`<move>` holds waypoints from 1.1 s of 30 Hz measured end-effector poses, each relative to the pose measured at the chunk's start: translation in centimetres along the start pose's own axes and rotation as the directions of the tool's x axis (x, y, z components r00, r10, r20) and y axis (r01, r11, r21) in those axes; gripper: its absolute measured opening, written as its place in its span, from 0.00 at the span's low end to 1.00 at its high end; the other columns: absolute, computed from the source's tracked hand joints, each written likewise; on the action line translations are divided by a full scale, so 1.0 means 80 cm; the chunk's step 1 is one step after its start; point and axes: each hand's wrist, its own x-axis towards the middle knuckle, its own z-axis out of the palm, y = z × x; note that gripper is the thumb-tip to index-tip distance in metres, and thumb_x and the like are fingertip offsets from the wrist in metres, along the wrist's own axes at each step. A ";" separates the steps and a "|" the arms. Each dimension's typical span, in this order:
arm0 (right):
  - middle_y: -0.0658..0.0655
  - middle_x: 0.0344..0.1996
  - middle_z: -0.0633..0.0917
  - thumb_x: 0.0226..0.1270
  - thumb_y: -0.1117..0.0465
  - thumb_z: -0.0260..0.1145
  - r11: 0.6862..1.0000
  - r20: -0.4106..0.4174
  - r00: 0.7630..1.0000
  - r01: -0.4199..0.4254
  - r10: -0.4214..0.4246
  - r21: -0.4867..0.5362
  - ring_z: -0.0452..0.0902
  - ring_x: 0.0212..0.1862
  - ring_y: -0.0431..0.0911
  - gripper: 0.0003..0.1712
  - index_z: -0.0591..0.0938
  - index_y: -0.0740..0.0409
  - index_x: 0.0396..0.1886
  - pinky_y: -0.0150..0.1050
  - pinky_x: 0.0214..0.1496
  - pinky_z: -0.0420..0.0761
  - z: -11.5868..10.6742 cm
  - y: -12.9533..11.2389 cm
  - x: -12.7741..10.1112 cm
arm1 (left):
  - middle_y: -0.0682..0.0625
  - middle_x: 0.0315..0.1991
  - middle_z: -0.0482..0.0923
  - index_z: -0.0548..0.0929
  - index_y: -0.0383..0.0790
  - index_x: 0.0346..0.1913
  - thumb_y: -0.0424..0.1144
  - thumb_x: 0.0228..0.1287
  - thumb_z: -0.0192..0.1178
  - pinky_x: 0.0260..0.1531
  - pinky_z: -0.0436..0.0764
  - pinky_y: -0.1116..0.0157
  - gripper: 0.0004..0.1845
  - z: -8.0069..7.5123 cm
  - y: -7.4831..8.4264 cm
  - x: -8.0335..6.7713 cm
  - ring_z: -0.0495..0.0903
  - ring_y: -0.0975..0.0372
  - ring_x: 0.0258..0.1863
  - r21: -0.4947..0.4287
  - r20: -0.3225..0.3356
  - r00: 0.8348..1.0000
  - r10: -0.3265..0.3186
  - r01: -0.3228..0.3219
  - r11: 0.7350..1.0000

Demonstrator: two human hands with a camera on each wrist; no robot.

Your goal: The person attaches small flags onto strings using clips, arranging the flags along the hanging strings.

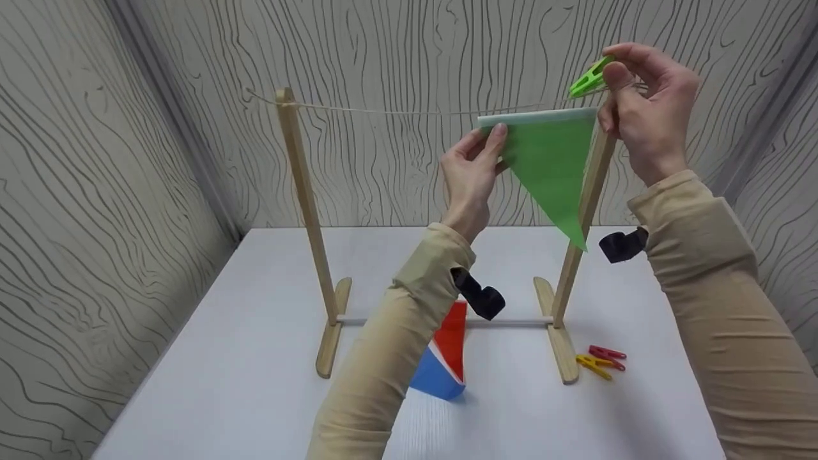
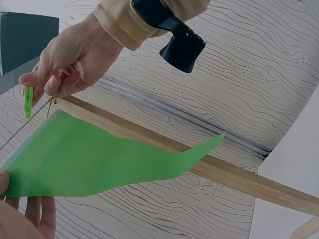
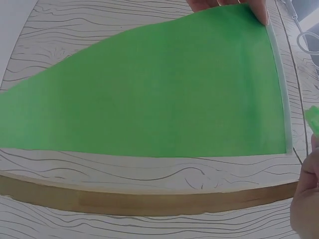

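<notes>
A green triangular pennant (image 1: 553, 163) with a pale top edge hangs point down beside the string (image 1: 390, 113). My left hand (image 1: 473, 169) pinches its upper left corner between thumb and fingers, as the left wrist view also shows. Close to the top of the right wooden post (image 1: 591, 191), my right hand (image 1: 658, 105) pinches a light green clothespin (image 1: 589, 78) between thumb and index finger. The clothespin is above the pennant's right corner and apart from it. In the right wrist view the pennant (image 3: 164, 94) fills the middle, and the clothespin (image 3: 313, 118) is partly cut off.
The string runs from the left wooden post (image 1: 303, 204) toward the right one. A white crossbar (image 1: 505, 322) joins the stand's feet. On the white table lie a red clothespin (image 1: 607, 352), a yellow clothespin (image 1: 595, 366), and red (image 1: 452, 335) and blue (image 1: 436, 377) pieces partly behind my left sleeve.
</notes>
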 end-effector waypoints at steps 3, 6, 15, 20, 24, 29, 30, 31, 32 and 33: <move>0.56 0.31 0.87 0.63 0.63 0.70 1.000 0.008 1.000 0.014 -0.013 -0.027 0.67 0.10 0.38 0.08 0.87 0.62 0.40 0.27 0.10 0.62 0.003 0.001 0.002 | 0.36 0.52 0.84 0.83 0.31 0.55 0.37 0.71 0.62 0.47 0.87 0.66 0.16 0.001 0.001 0.000 0.85 0.60 0.44 0.004 0.003 1.000 0.006 -0.006 1.000; 0.55 0.30 0.87 0.63 0.64 0.70 0.998 0.019 0.999 0.032 -0.031 -0.054 0.67 0.10 0.38 0.07 0.87 0.63 0.38 0.27 0.10 0.62 0.006 0.000 0.003 | 0.36 0.51 0.84 0.83 0.31 0.54 0.37 0.71 0.62 0.46 0.87 0.66 0.15 0.002 0.003 0.000 0.85 0.62 0.43 0.010 0.007 1.000 0.012 -0.013 1.000; 0.52 0.30 0.86 0.64 0.66 0.69 0.990 0.087 0.996 0.043 -0.031 -0.135 0.66 0.13 0.36 0.04 0.88 0.60 0.37 0.26 0.14 0.64 0.008 -0.001 0.005 | 0.36 0.52 0.84 0.83 0.31 0.55 0.37 0.71 0.62 0.46 0.87 0.66 0.16 0.007 0.003 -0.001 0.86 0.59 0.46 0.033 0.004 1.000 0.020 -0.021 0.999; 0.49 0.30 0.86 0.64 0.64 0.69 0.976 0.113 0.994 0.031 -0.006 -0.217 0.67 0.15 0.35 0.05 0.88 0.60 0.38 0.24 0.15 0.65 0.009 -0.002 0.007 | 0.37 0.54 0.83 0.82 0.31 0.57 0.37 0.71 0.61 0.48 0.86 0.67 0.17 0.007 0.004 -0.002 0.85 0.58 0.48 0.026 0.017 1.000 0.015 -0.016 1.000; 0.45 0.32 0.87 0.63 0.62 0.70 0.948 0.118 0.993 0.034 0.004 -0.315 0.74 0.22 0.34 0.06 0.89 0.58 0.38 0.23 0.20 0.69 0.010 -0.002 0.009 | 0.37 0.54 0.83 0.82 0.31 0.56 0.37 0.71 0.62 0.47 0.87 0.67 0.16 0.008 0.004 -0.002 0.84 0.61 0.45 0.027 0.012 1.000 0.014 -0.015 1.000; 0.41 0.33 0.87 0.64 0.62 0.69 0.914 0.134 0.991 0.059 -0.005 -0.401 0.74 0.21 0.31 0.06 0.89 0.57 0.39 0.22 0.21 0.69 0.013 -0.003 0.008 | 0.37 0.53 0.83 0.83 0.30 0.55 0.38 0.71 0.62 0.46 0.87 0.67 0.16 0.010 0.005 -0.001 0.83 0.64 0.42 0.037 0.002 1.000 0.016 -0.016 0.999; 0.40 0.33 0.87 0.65 0.62 0.69 0.907 0.140 0.990 0.069 -0.011 -0.416 0.74 0.20 0.31 0.07 0.89 0.58 0.40 0.22 0.20 0.69 0.014 -0.003 0.007 | 0.37 0.53 0.83 0.83 0.30 0.55 0.38 0.71 0.62 0.46 0.87 0.67 0.16 0.010 0.005 -0.001 0.83 0.63 0.42 0.035 0.002 1.000 0.016 -0.016 0.999; 0.39 0.33 0.87 0.65 0.62 0.69 0.901 0.143 0.990 0.076 -0.016 -0.427 0.73 0.18 0.30 0.06 0.89 0.57 0.39 0.22 0.20 0.69 0.015 -0.003 0.007 | 0.37 0.53 0.83 0.83 0.30 0.55 0.38 0.71 0.62 0.46 0.87 0.67 0.16 0.010 0.005 -0.001 0.83 0.63 0.43 0.033 0.002 1.000 0.016 -0.016 0.999; 0.38 0.33 0.87 0.65 0.61 0.69 0.893 0.146 0.989 0.086 -0.023 -0.442 0.73 0.18 0.29 0.07 0.89 0.57 0.40 0.22 0.20 0.70 0.016 -0.003 0.006 | 0.37 0.53 0.83 0.83 0.30 0.55 0.37 0.71 0.62 0.46 0.87 0.67 0.16 0.010 0.005 -0.001 0.83 0.63 0.43 0.031 0.002 1.000 0.017 -0.017 0.999; 0.37 0.33 0.87 0.65 0.61 0.69 0.885 0.150 0.988 0.099 -0.033 -0.454 0.74 0.18 0.29 0.07 0.89 0.57 0.40 0.22 0.20 0.70 0.017 -0.003 0.005 | 0.36 0.53 0.83 0.83 0.30 0.55 0.37 0.71 0.62 0.46 0.87 0.67 0.16 0.010 0.005 -0.001 0.84 0.62 0.43 0.028 0.004 1.000 0.017 -0.017 0.999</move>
